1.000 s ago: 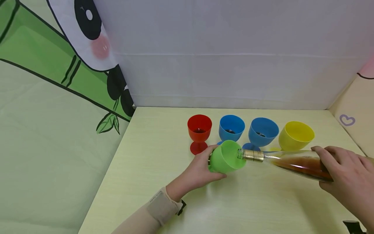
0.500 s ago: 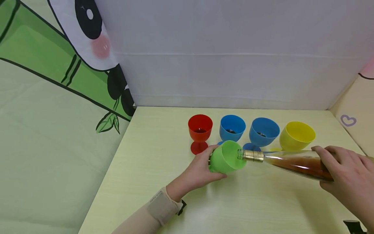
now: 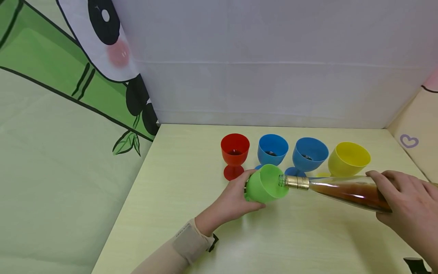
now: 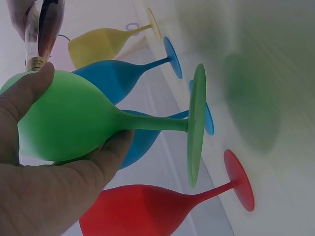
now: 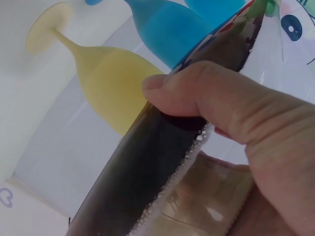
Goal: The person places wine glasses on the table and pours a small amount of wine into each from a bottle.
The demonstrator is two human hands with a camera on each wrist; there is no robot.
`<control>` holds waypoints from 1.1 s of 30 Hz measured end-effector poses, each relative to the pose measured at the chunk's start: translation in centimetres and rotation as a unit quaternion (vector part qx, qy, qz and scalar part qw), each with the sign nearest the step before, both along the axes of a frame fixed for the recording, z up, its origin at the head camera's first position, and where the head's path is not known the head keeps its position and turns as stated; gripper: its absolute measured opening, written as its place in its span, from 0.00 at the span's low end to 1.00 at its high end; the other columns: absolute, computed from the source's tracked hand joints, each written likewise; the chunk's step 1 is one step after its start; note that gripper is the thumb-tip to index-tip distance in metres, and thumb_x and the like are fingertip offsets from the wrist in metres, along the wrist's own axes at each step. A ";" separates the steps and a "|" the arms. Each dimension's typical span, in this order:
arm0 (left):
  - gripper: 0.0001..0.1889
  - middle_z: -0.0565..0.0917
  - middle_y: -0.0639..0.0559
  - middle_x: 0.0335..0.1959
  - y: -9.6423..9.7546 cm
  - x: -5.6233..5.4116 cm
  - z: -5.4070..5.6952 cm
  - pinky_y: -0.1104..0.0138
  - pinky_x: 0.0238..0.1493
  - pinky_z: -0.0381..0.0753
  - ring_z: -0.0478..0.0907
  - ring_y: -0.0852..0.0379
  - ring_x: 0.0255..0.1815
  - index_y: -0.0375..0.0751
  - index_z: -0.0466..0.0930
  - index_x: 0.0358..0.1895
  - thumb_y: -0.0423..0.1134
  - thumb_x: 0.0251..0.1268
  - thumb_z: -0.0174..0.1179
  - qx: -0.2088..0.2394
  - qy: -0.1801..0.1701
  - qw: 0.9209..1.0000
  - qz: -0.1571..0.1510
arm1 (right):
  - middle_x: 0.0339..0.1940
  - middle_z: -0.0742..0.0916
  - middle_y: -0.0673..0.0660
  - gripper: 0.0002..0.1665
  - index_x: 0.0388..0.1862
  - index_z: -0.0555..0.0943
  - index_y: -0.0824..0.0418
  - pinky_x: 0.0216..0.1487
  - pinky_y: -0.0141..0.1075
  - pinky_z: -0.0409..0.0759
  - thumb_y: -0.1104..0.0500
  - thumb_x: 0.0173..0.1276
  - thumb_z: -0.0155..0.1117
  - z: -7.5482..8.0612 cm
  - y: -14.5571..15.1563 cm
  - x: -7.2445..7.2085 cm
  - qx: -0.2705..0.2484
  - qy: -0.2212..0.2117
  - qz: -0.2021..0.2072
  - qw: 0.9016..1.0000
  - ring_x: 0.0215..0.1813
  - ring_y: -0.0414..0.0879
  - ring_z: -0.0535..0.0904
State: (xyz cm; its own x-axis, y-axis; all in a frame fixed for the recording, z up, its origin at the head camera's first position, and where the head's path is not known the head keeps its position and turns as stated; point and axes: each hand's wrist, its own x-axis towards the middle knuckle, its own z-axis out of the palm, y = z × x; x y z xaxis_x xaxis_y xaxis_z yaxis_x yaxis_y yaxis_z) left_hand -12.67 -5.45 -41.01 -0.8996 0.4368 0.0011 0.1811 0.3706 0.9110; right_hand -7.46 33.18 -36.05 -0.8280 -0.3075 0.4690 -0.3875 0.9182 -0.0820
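My left hand [image 3: 234,199] grips the bowl of a green goblet [image 3: 263,186], tilted with its mouth toward the right. In the left wrist view, the goblet's stem and round foot [image 4: 197,125] hang above the table. My right hand [image 3: 408,207] holds a clear glass bottle [image 3: 345,190] of brown liquid, lying nearly level. Its gold-banded neck [image 3: 297,182] points left, and the mouth sits at the goblet's rim. Bubbles line the liquid in the right wrist view, where the thumb presses the bottle [image 5: 142,172]. Whether liquid is flowing I cannot tell.
Behind my hands, a red goblet [image 3: 234,149], two blue goblets [image 3: 272,149] and a yellow goblet [image 3: 348,159] stand in a row on the pale table [image 3: 164,190]. Dark contents show in the red and blue ones. A white backdrop [image 3: 267,87] rises at the table's far edge.
The hands, green goblet and bottle hold nearly the same pose. Only a very slight shift of the whole view shows.
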 end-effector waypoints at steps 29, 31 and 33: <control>0.44 0.76 0.63 0.57 -0.2 -0.1 -0.1 0.54 0.53 0.82 0.73 0.57 0.58 0.52 0.67 0.70 0.35 0.48 0.81 -0.006 0.005 1.000 -0.003 | 0.52 0.75 0.71 0.64 0.62 0.72 0.59 0.53 0.68 0.58 0.74 0.13 0.82 0.4 -0.3 0.0 0.009 -0.004 -0.002 1.000 0.54 0.74 0.67; 0.44 0.76 0.63 0.57 -0.2 -0.1 -0.1 0.54 0.53 0.82 0.73 0.57 0.58 0.52 0.67 0.70 0.35 0.48 0.81 -0.006 0.004 1.000 -0.004 | 0.52 0.75 0.71 0.64 0.62 0.72 0.59 0.53 0.68 0.58 0.74 0.13 0.83 0.4 -0.3 0.1 0.010 -0.006 -0.003 1.000 0.54 0.74 0.67; 0.44 0.76 0.63 0.57 -0.2 -0.1 -0.1 0.54 0.53 0.81 0.73 0.57 0.59 0.53 0.67 0.70 0.35 0.48 0.81 -0.006 0.005 1.000 -0.004 | 0.52 0.74 0.71 0.64 0.63 0.72 0.59 0.54 0.68 0.57 0.74 0.14 0.82 0.5 -0.3 0.1 0.010 -0.008 -0.004 1.000 0.55 0.74 0.67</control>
